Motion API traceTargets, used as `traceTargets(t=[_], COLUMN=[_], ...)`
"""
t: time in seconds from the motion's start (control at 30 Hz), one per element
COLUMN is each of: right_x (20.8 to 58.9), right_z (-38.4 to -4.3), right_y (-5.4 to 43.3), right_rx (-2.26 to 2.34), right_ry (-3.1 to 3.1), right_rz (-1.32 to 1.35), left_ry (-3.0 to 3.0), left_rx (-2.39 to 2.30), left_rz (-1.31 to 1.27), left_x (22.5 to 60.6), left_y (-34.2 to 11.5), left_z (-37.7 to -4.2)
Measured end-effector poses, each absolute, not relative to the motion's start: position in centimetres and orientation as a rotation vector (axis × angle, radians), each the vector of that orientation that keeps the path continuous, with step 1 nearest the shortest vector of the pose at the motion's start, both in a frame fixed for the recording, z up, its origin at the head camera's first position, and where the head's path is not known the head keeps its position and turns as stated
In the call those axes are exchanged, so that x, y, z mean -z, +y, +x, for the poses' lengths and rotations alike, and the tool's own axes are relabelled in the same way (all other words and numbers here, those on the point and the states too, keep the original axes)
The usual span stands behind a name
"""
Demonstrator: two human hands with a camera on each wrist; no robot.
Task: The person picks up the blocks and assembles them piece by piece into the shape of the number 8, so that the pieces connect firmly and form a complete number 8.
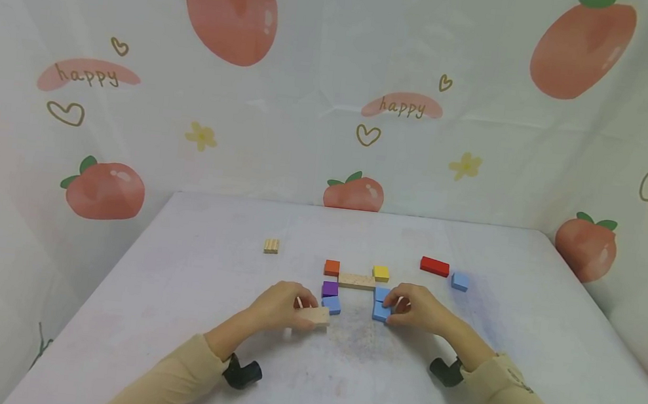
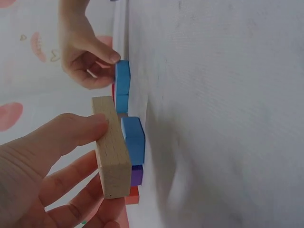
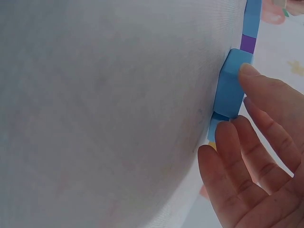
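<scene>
My left hand (image 1: 283, 306) grips a plain wooden block (image 1: 315, 315), thumb on one face and fingers behind, as the left wrist view shows. It is held just in front of a blue block (image 1: 331, 305), which has a purple block (image 1: 329, 289) and an orange-red block (image 1: 331, 267) behind it. My right hand (image 1: 421, 308) rests its thumb against the near blue block (image 3: 232, 83), its other fingers loosely extended. Behind that block are another blue block (image 1: 381, 294) and a yellow block (image 1: 380, 273). A long wooden block (image 1: 356, 282) lies between the two rows.
Toward the back right of the white table (image 1: 340, 381) lie a red block (image 1: 434, 266) and a single blue block (image 1: 460, 281). Small wooden pieces (image 1: 271, 246) sit at the back left. A fruit-printed curtain (image 1: 317, 43) hangs behind the table.
</scene>
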State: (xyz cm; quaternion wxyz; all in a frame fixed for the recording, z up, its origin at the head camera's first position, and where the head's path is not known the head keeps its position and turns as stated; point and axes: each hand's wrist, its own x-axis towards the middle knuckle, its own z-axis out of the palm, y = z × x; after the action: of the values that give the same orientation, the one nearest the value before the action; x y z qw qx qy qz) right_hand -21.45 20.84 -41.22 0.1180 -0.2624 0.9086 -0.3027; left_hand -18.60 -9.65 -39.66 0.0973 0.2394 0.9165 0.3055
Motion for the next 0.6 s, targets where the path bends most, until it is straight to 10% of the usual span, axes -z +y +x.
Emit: traceTargets(t=[0.6], right_x=[41.2], right_z=[-21.4], right_y=[20.6], right_rx=[0.884], right_ry=[2.66], right_rz=[-0.753], left_ry=[2.803], left_rx=[-0.815], left_rz=[0.992], left_x=[39.7], left_y=[-5.9], left_z=[-18.7])
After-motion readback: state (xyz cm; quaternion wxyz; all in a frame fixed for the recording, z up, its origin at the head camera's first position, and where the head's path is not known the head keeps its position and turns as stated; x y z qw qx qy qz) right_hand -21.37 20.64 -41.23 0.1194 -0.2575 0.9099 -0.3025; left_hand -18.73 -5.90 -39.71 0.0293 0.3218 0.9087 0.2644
